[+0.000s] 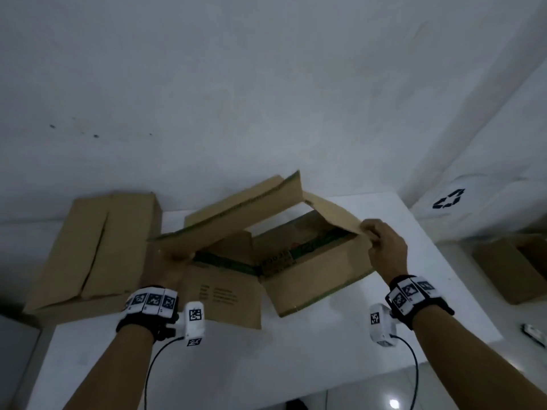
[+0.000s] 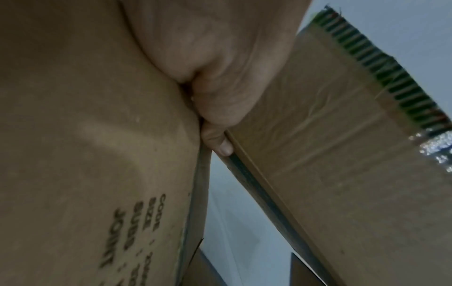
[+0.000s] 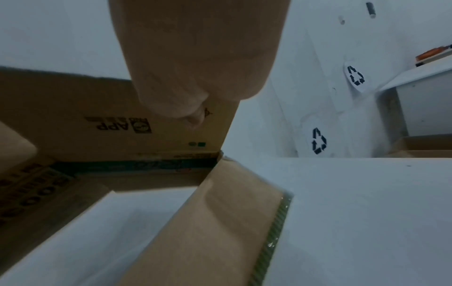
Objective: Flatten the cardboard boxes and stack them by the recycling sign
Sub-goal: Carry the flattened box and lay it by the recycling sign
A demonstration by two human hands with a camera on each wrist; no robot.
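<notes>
An open brown cardboard box (image 1: 310, 270) with its flaps spread sits on the white table (image 1: 296, 350). My right hand (image 1: 381, 247) pinches the edge of its right flap (image 1: 331, 211) and holds it up. My left hand (image 1: 173, 269) is mostly hidden under the long left flap (image 1: 231, 220); in the left wrist view the thumb (image 2: 220, 139) presses on the flap's edge where two panels meet. The box (image 3: 200, 228) has no bottom in the right wrist view; the table shows through. A recycling sign (image 1: 448, 199) is stuck on the wall at right.
A flattened box (image 1: 94, 247) lies at the table's back left against the wall. Another open box (image 1: 515, 267) stands on the floor below the recycling sign (image 3: 318, 141); a second sign (image 3: 356, 75) is on the wall. A small dark object (image 1: 534, 332) lies at the right.
</notes>
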